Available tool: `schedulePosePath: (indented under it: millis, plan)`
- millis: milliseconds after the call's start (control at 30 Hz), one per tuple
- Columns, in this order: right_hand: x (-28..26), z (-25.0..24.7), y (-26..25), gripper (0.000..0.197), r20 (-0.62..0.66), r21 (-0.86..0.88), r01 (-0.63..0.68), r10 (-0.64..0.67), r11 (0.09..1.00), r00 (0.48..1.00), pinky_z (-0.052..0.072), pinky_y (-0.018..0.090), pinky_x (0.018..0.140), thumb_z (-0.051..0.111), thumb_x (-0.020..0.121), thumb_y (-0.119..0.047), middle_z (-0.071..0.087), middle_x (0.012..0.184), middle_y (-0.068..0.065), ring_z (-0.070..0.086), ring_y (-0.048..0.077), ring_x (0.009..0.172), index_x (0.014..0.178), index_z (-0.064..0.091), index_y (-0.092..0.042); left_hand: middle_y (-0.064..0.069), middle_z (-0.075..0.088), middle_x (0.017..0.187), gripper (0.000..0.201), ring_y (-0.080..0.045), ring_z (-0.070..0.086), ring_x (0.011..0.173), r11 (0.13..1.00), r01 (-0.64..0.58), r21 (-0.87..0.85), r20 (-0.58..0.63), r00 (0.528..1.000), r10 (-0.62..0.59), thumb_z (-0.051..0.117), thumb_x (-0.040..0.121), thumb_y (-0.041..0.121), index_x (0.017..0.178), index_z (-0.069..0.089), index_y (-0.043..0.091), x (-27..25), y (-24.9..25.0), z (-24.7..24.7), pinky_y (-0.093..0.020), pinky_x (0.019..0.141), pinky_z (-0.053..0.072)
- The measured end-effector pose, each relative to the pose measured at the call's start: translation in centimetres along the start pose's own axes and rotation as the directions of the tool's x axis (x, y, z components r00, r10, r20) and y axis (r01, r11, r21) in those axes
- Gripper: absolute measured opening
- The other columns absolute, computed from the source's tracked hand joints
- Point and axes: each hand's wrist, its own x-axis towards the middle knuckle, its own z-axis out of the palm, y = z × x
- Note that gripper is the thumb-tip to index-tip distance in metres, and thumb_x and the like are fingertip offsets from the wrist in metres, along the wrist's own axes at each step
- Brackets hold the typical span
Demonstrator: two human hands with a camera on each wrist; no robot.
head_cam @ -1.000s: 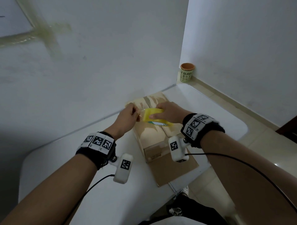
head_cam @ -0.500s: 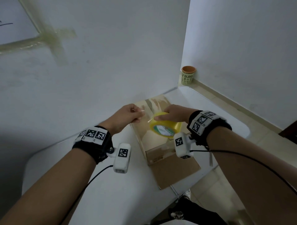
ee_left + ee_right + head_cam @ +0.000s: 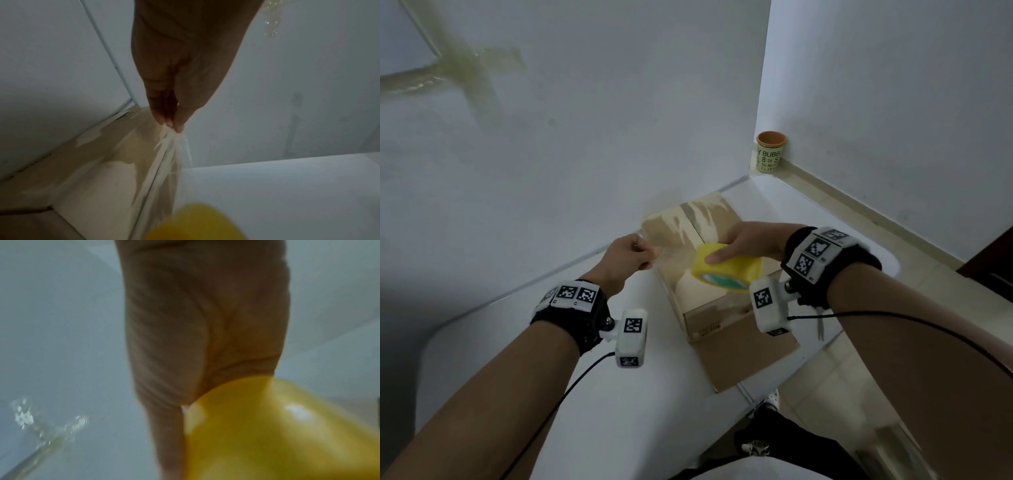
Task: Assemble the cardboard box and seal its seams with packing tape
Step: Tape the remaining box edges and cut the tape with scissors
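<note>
A brown cardboard box (image 3: 717,305) stands on the white table (image 3: 517,342) against the wall, its top flaps folded down and a front flap lying flat toward me. My right hand (image 3: 748,240) grips a yellow roll of packing tape (image 3: 726,267) above the box top. My left hand (image 3: 633,257) pinches the free end of the clear tape strip (image 3: 172,146) just left of the box's top edge. The strip stretches from my left fingertips (image 3: 174,125) to the roll (image 3: 197,222). In the right wrist view the roll (image 3: 277,434) fills the lower right below my palm.
A paper cup (image 3: 770,150) with printed letters stands in the far corner by the wall. Old tape marks (image 3: 465,72) cross the wall at upper left. The table's rounded right edge (image 3: 887,260) drops to a tiled floor. Wrist camera cables hang under both forearms.
The hands have drawn apart: the right one has carried the roll right and toward me, the left holds the tape end at the box's left edge, so a length of tape is unrolled.
</note>
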Motion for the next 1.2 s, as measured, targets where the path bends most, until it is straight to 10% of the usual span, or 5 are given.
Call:
schedulePosePath:
  millis: [200,400,733,933,1200]
  plan:
    - [0.1,0.2,1.1,0.071,-0.217,-0.483,-0.227,0.136,0.846,0.967,0.043,0.033,0.084,0.047,0.086,-0.067,0.063,0.106,0.012,0.058,0.027,0.096,0.109,0.063,-0.001,-0.010,0.061,0.079,0.018,-0.018,0.057,0.071,0.997,0.040,-0.068,-0.108,0.993,-0.047,0.069,0.084,0.004,0.077,0.054,0.008,-0.6,-1.9,-0.2,-0.029,0.078,0.053]
    - [-1.1,0.9,1.3,0.035,0.350,0.374,-0.300,0.166,0.878,0.922,0.049,0.038,0.085,0.058,0.092,-0.035,0.068,0.098,0.010,0.064,0.026,0.086,0.112,0.062,-0.006,-0.010,0.061,0.076,0.014,-0.020,0.058,0.072,0.988,0.111,-0.102,-0.211,0.969,-0.131,0.070,0.085,0.006,0.080,0.057,0.005,-0.7,-4.2,-1.7,-0.028,0.077,0.054]
    - [-0.1,1.2,1.5,0.047,-0.151,-0.436,-0.254,0.208,0.863,0.966,0.029,0.025,0.052,0.072,0.081,-0.041,0.040,0.063,-0.003,0.038,0.013,0.056,0.061,0.036,-0.017,-0.012,0.060,0.079,0.012,-0.020,0.055,0.071,0.980,0.062,-0.187,-0.170,0.981,-0.094,0.066,0.086,0.002,0.082,0.055,0.004,-2.9,-5.3,1.6,-0.032,0.081,0.052]
    - [-0.2,2.2,2.6,0.042,-0.337,-0.503,-0.364,0.210,0.784,0.918,0.049,0.034,0.071,0.069,0.084,-0.039,0.061,0.095,0.008,0.058,0.028,0.083,0.105,0.058,-0.005,-0.016,0.057,0.085,0.017,-0.017,0.054,0.069,0.954,0.030,-0.297,-0.191,0.977,-0.090,0.061,0.089,-0.002,0.078,0.051,0.007,-5.7,-7.2,2.7,-0.028,0.079,0.052]
    - [0.5,4.7,2.3,0.020,-0.355,-0.747,-0.397,0.185,0.534,0.916,0.040,0.035,0.070,0.060,0.090,-0.025,0.065,0.100,0.005,0.064,0.024,0.094,0.103,0.065,-0.010,0.004,0.057,0.080,0.024,-0.017,0.055,0.080,0.983,0.094,-0.156,-0.101,0.989,-0.110,0.075,0.079,0.017,0.082,0.052,0.018,-7.6,-10.3,4.2,-0.036,0.083,0.046]
